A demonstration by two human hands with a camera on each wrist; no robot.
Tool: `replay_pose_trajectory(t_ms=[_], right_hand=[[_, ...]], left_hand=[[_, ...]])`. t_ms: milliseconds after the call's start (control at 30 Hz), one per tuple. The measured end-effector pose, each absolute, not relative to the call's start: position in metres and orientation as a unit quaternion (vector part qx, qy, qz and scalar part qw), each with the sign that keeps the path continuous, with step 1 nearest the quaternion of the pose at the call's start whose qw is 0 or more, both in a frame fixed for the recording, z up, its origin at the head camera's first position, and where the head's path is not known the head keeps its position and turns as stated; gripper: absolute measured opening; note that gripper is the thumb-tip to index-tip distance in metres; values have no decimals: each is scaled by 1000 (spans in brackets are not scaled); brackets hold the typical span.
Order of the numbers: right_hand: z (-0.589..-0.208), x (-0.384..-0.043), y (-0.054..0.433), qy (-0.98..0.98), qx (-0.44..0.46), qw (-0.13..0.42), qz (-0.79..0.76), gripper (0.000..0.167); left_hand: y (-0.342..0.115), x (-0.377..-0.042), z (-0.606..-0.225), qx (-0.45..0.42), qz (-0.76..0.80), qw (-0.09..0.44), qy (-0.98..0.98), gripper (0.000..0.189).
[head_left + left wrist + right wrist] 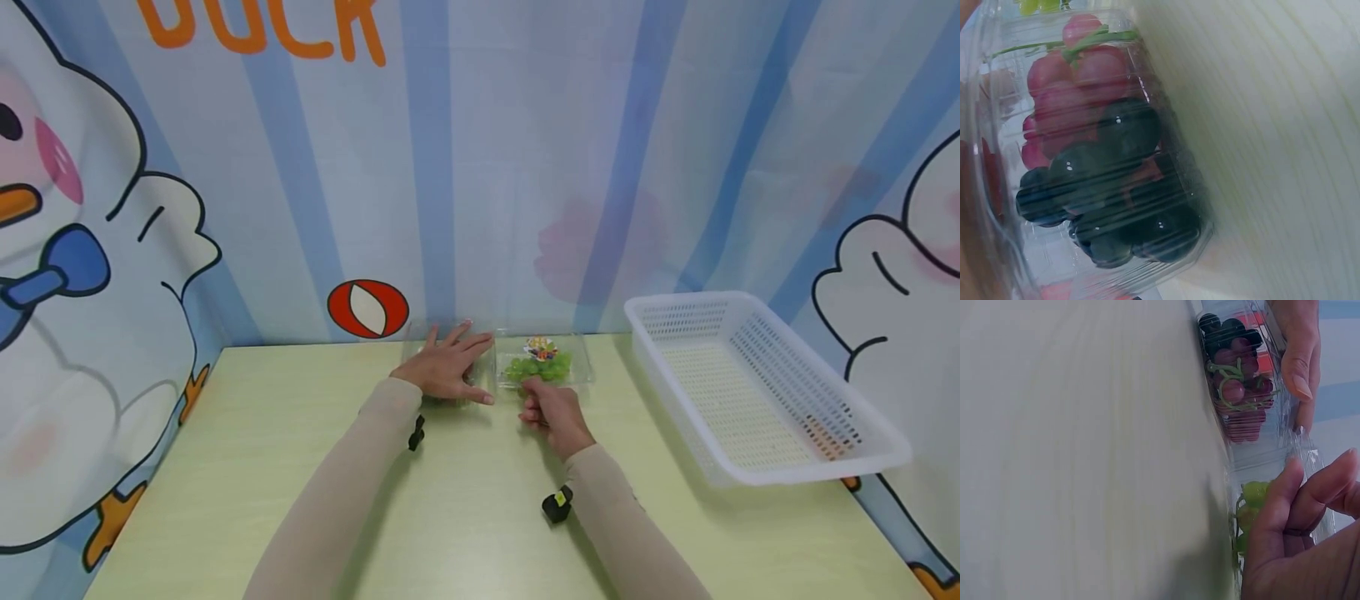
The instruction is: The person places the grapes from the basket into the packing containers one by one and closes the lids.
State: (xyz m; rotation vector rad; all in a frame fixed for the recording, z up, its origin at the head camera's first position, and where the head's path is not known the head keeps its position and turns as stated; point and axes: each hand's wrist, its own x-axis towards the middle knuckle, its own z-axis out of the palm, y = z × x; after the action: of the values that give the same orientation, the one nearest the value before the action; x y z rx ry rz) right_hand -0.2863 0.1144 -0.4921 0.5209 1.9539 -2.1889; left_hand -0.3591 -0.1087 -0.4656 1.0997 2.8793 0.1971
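Observation:
My left hand (448, 367) rests with fingers spread on the lid of a clear plastic box (429, 392) at the table's back edge. Red grapes (1063, 106) and dark grapes (1129, 131) lie inside that box. Beside it, to the right, stands another clear plastic box (582, 358) with green grapes (551, 367) and a colourful fruit label (542, 348) on top. My right hand (558, 412) is at the front rim of this box, its fingers curled and its thumb near the rim. I cannot tell whether it pinches the rim.
A white plastic basket (678, 408) with slotted walls stands on the right of the pale wooden table (322, 400). A cloth backdrop (495, 167) with cartoon ducks hangs right behind the table's back edge. Both forearms reach in from the front.

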Motion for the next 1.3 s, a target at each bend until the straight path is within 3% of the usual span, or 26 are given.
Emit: replay_pose_trajectory(t_ms=[400, 733, 1300], right_hand=[[-494, -289, 101, 637, 166, 95, -747, 22], [-495, -289, 91, 608, 165, 122, -767, 42], [-493, -288, 81, 576, 163, 142, -788, 46]], left_hand=[[-109, -358, -463, 357, 66, 27, 931, 103], [-109, -360, -465, 358, 60, 24, 932, 103], [-110, -358, -463, 355, 60, 29, 932, 100]])
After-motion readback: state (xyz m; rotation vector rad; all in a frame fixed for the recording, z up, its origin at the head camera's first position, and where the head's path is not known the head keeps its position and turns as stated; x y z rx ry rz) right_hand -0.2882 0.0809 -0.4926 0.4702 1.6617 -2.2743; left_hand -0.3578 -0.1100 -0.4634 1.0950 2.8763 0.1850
